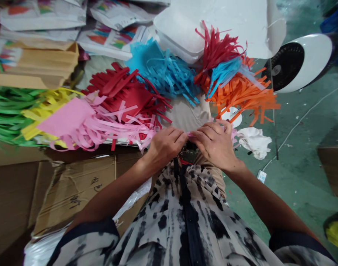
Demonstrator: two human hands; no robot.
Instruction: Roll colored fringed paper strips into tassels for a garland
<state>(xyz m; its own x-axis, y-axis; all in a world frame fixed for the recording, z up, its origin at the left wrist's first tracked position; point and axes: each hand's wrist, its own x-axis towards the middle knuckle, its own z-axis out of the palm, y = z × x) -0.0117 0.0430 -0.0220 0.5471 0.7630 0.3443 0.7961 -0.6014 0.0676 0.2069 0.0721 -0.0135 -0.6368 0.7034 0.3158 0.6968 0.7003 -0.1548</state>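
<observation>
My left hand [169,144] and my right hand [214,142] are close together in front of my body, fingers closed. Pinched between them is a pink paper tassel [190,135], mostly hidden by the fingers. Some of its fringe peeks out beyond my right hand. To the left, pink fringed paper [72,116] lies spread on the table, its strips reaching to my left hand. Behind it are a red fringed pile [124,94] and a blue one [166,70]. Orange fringed paper [241,92] lies to the right, with blue and dark red tassels [220,48] over it.
Yellow [52,107] and green fringed paper [14,114] lie at the far left. Printed packets [41,16] and an open brown carton [47,59] stand behind. A white fan [310,61] and a cable [302,122] are at the right. Cardboard [75,188] leans below the table.
</observation>
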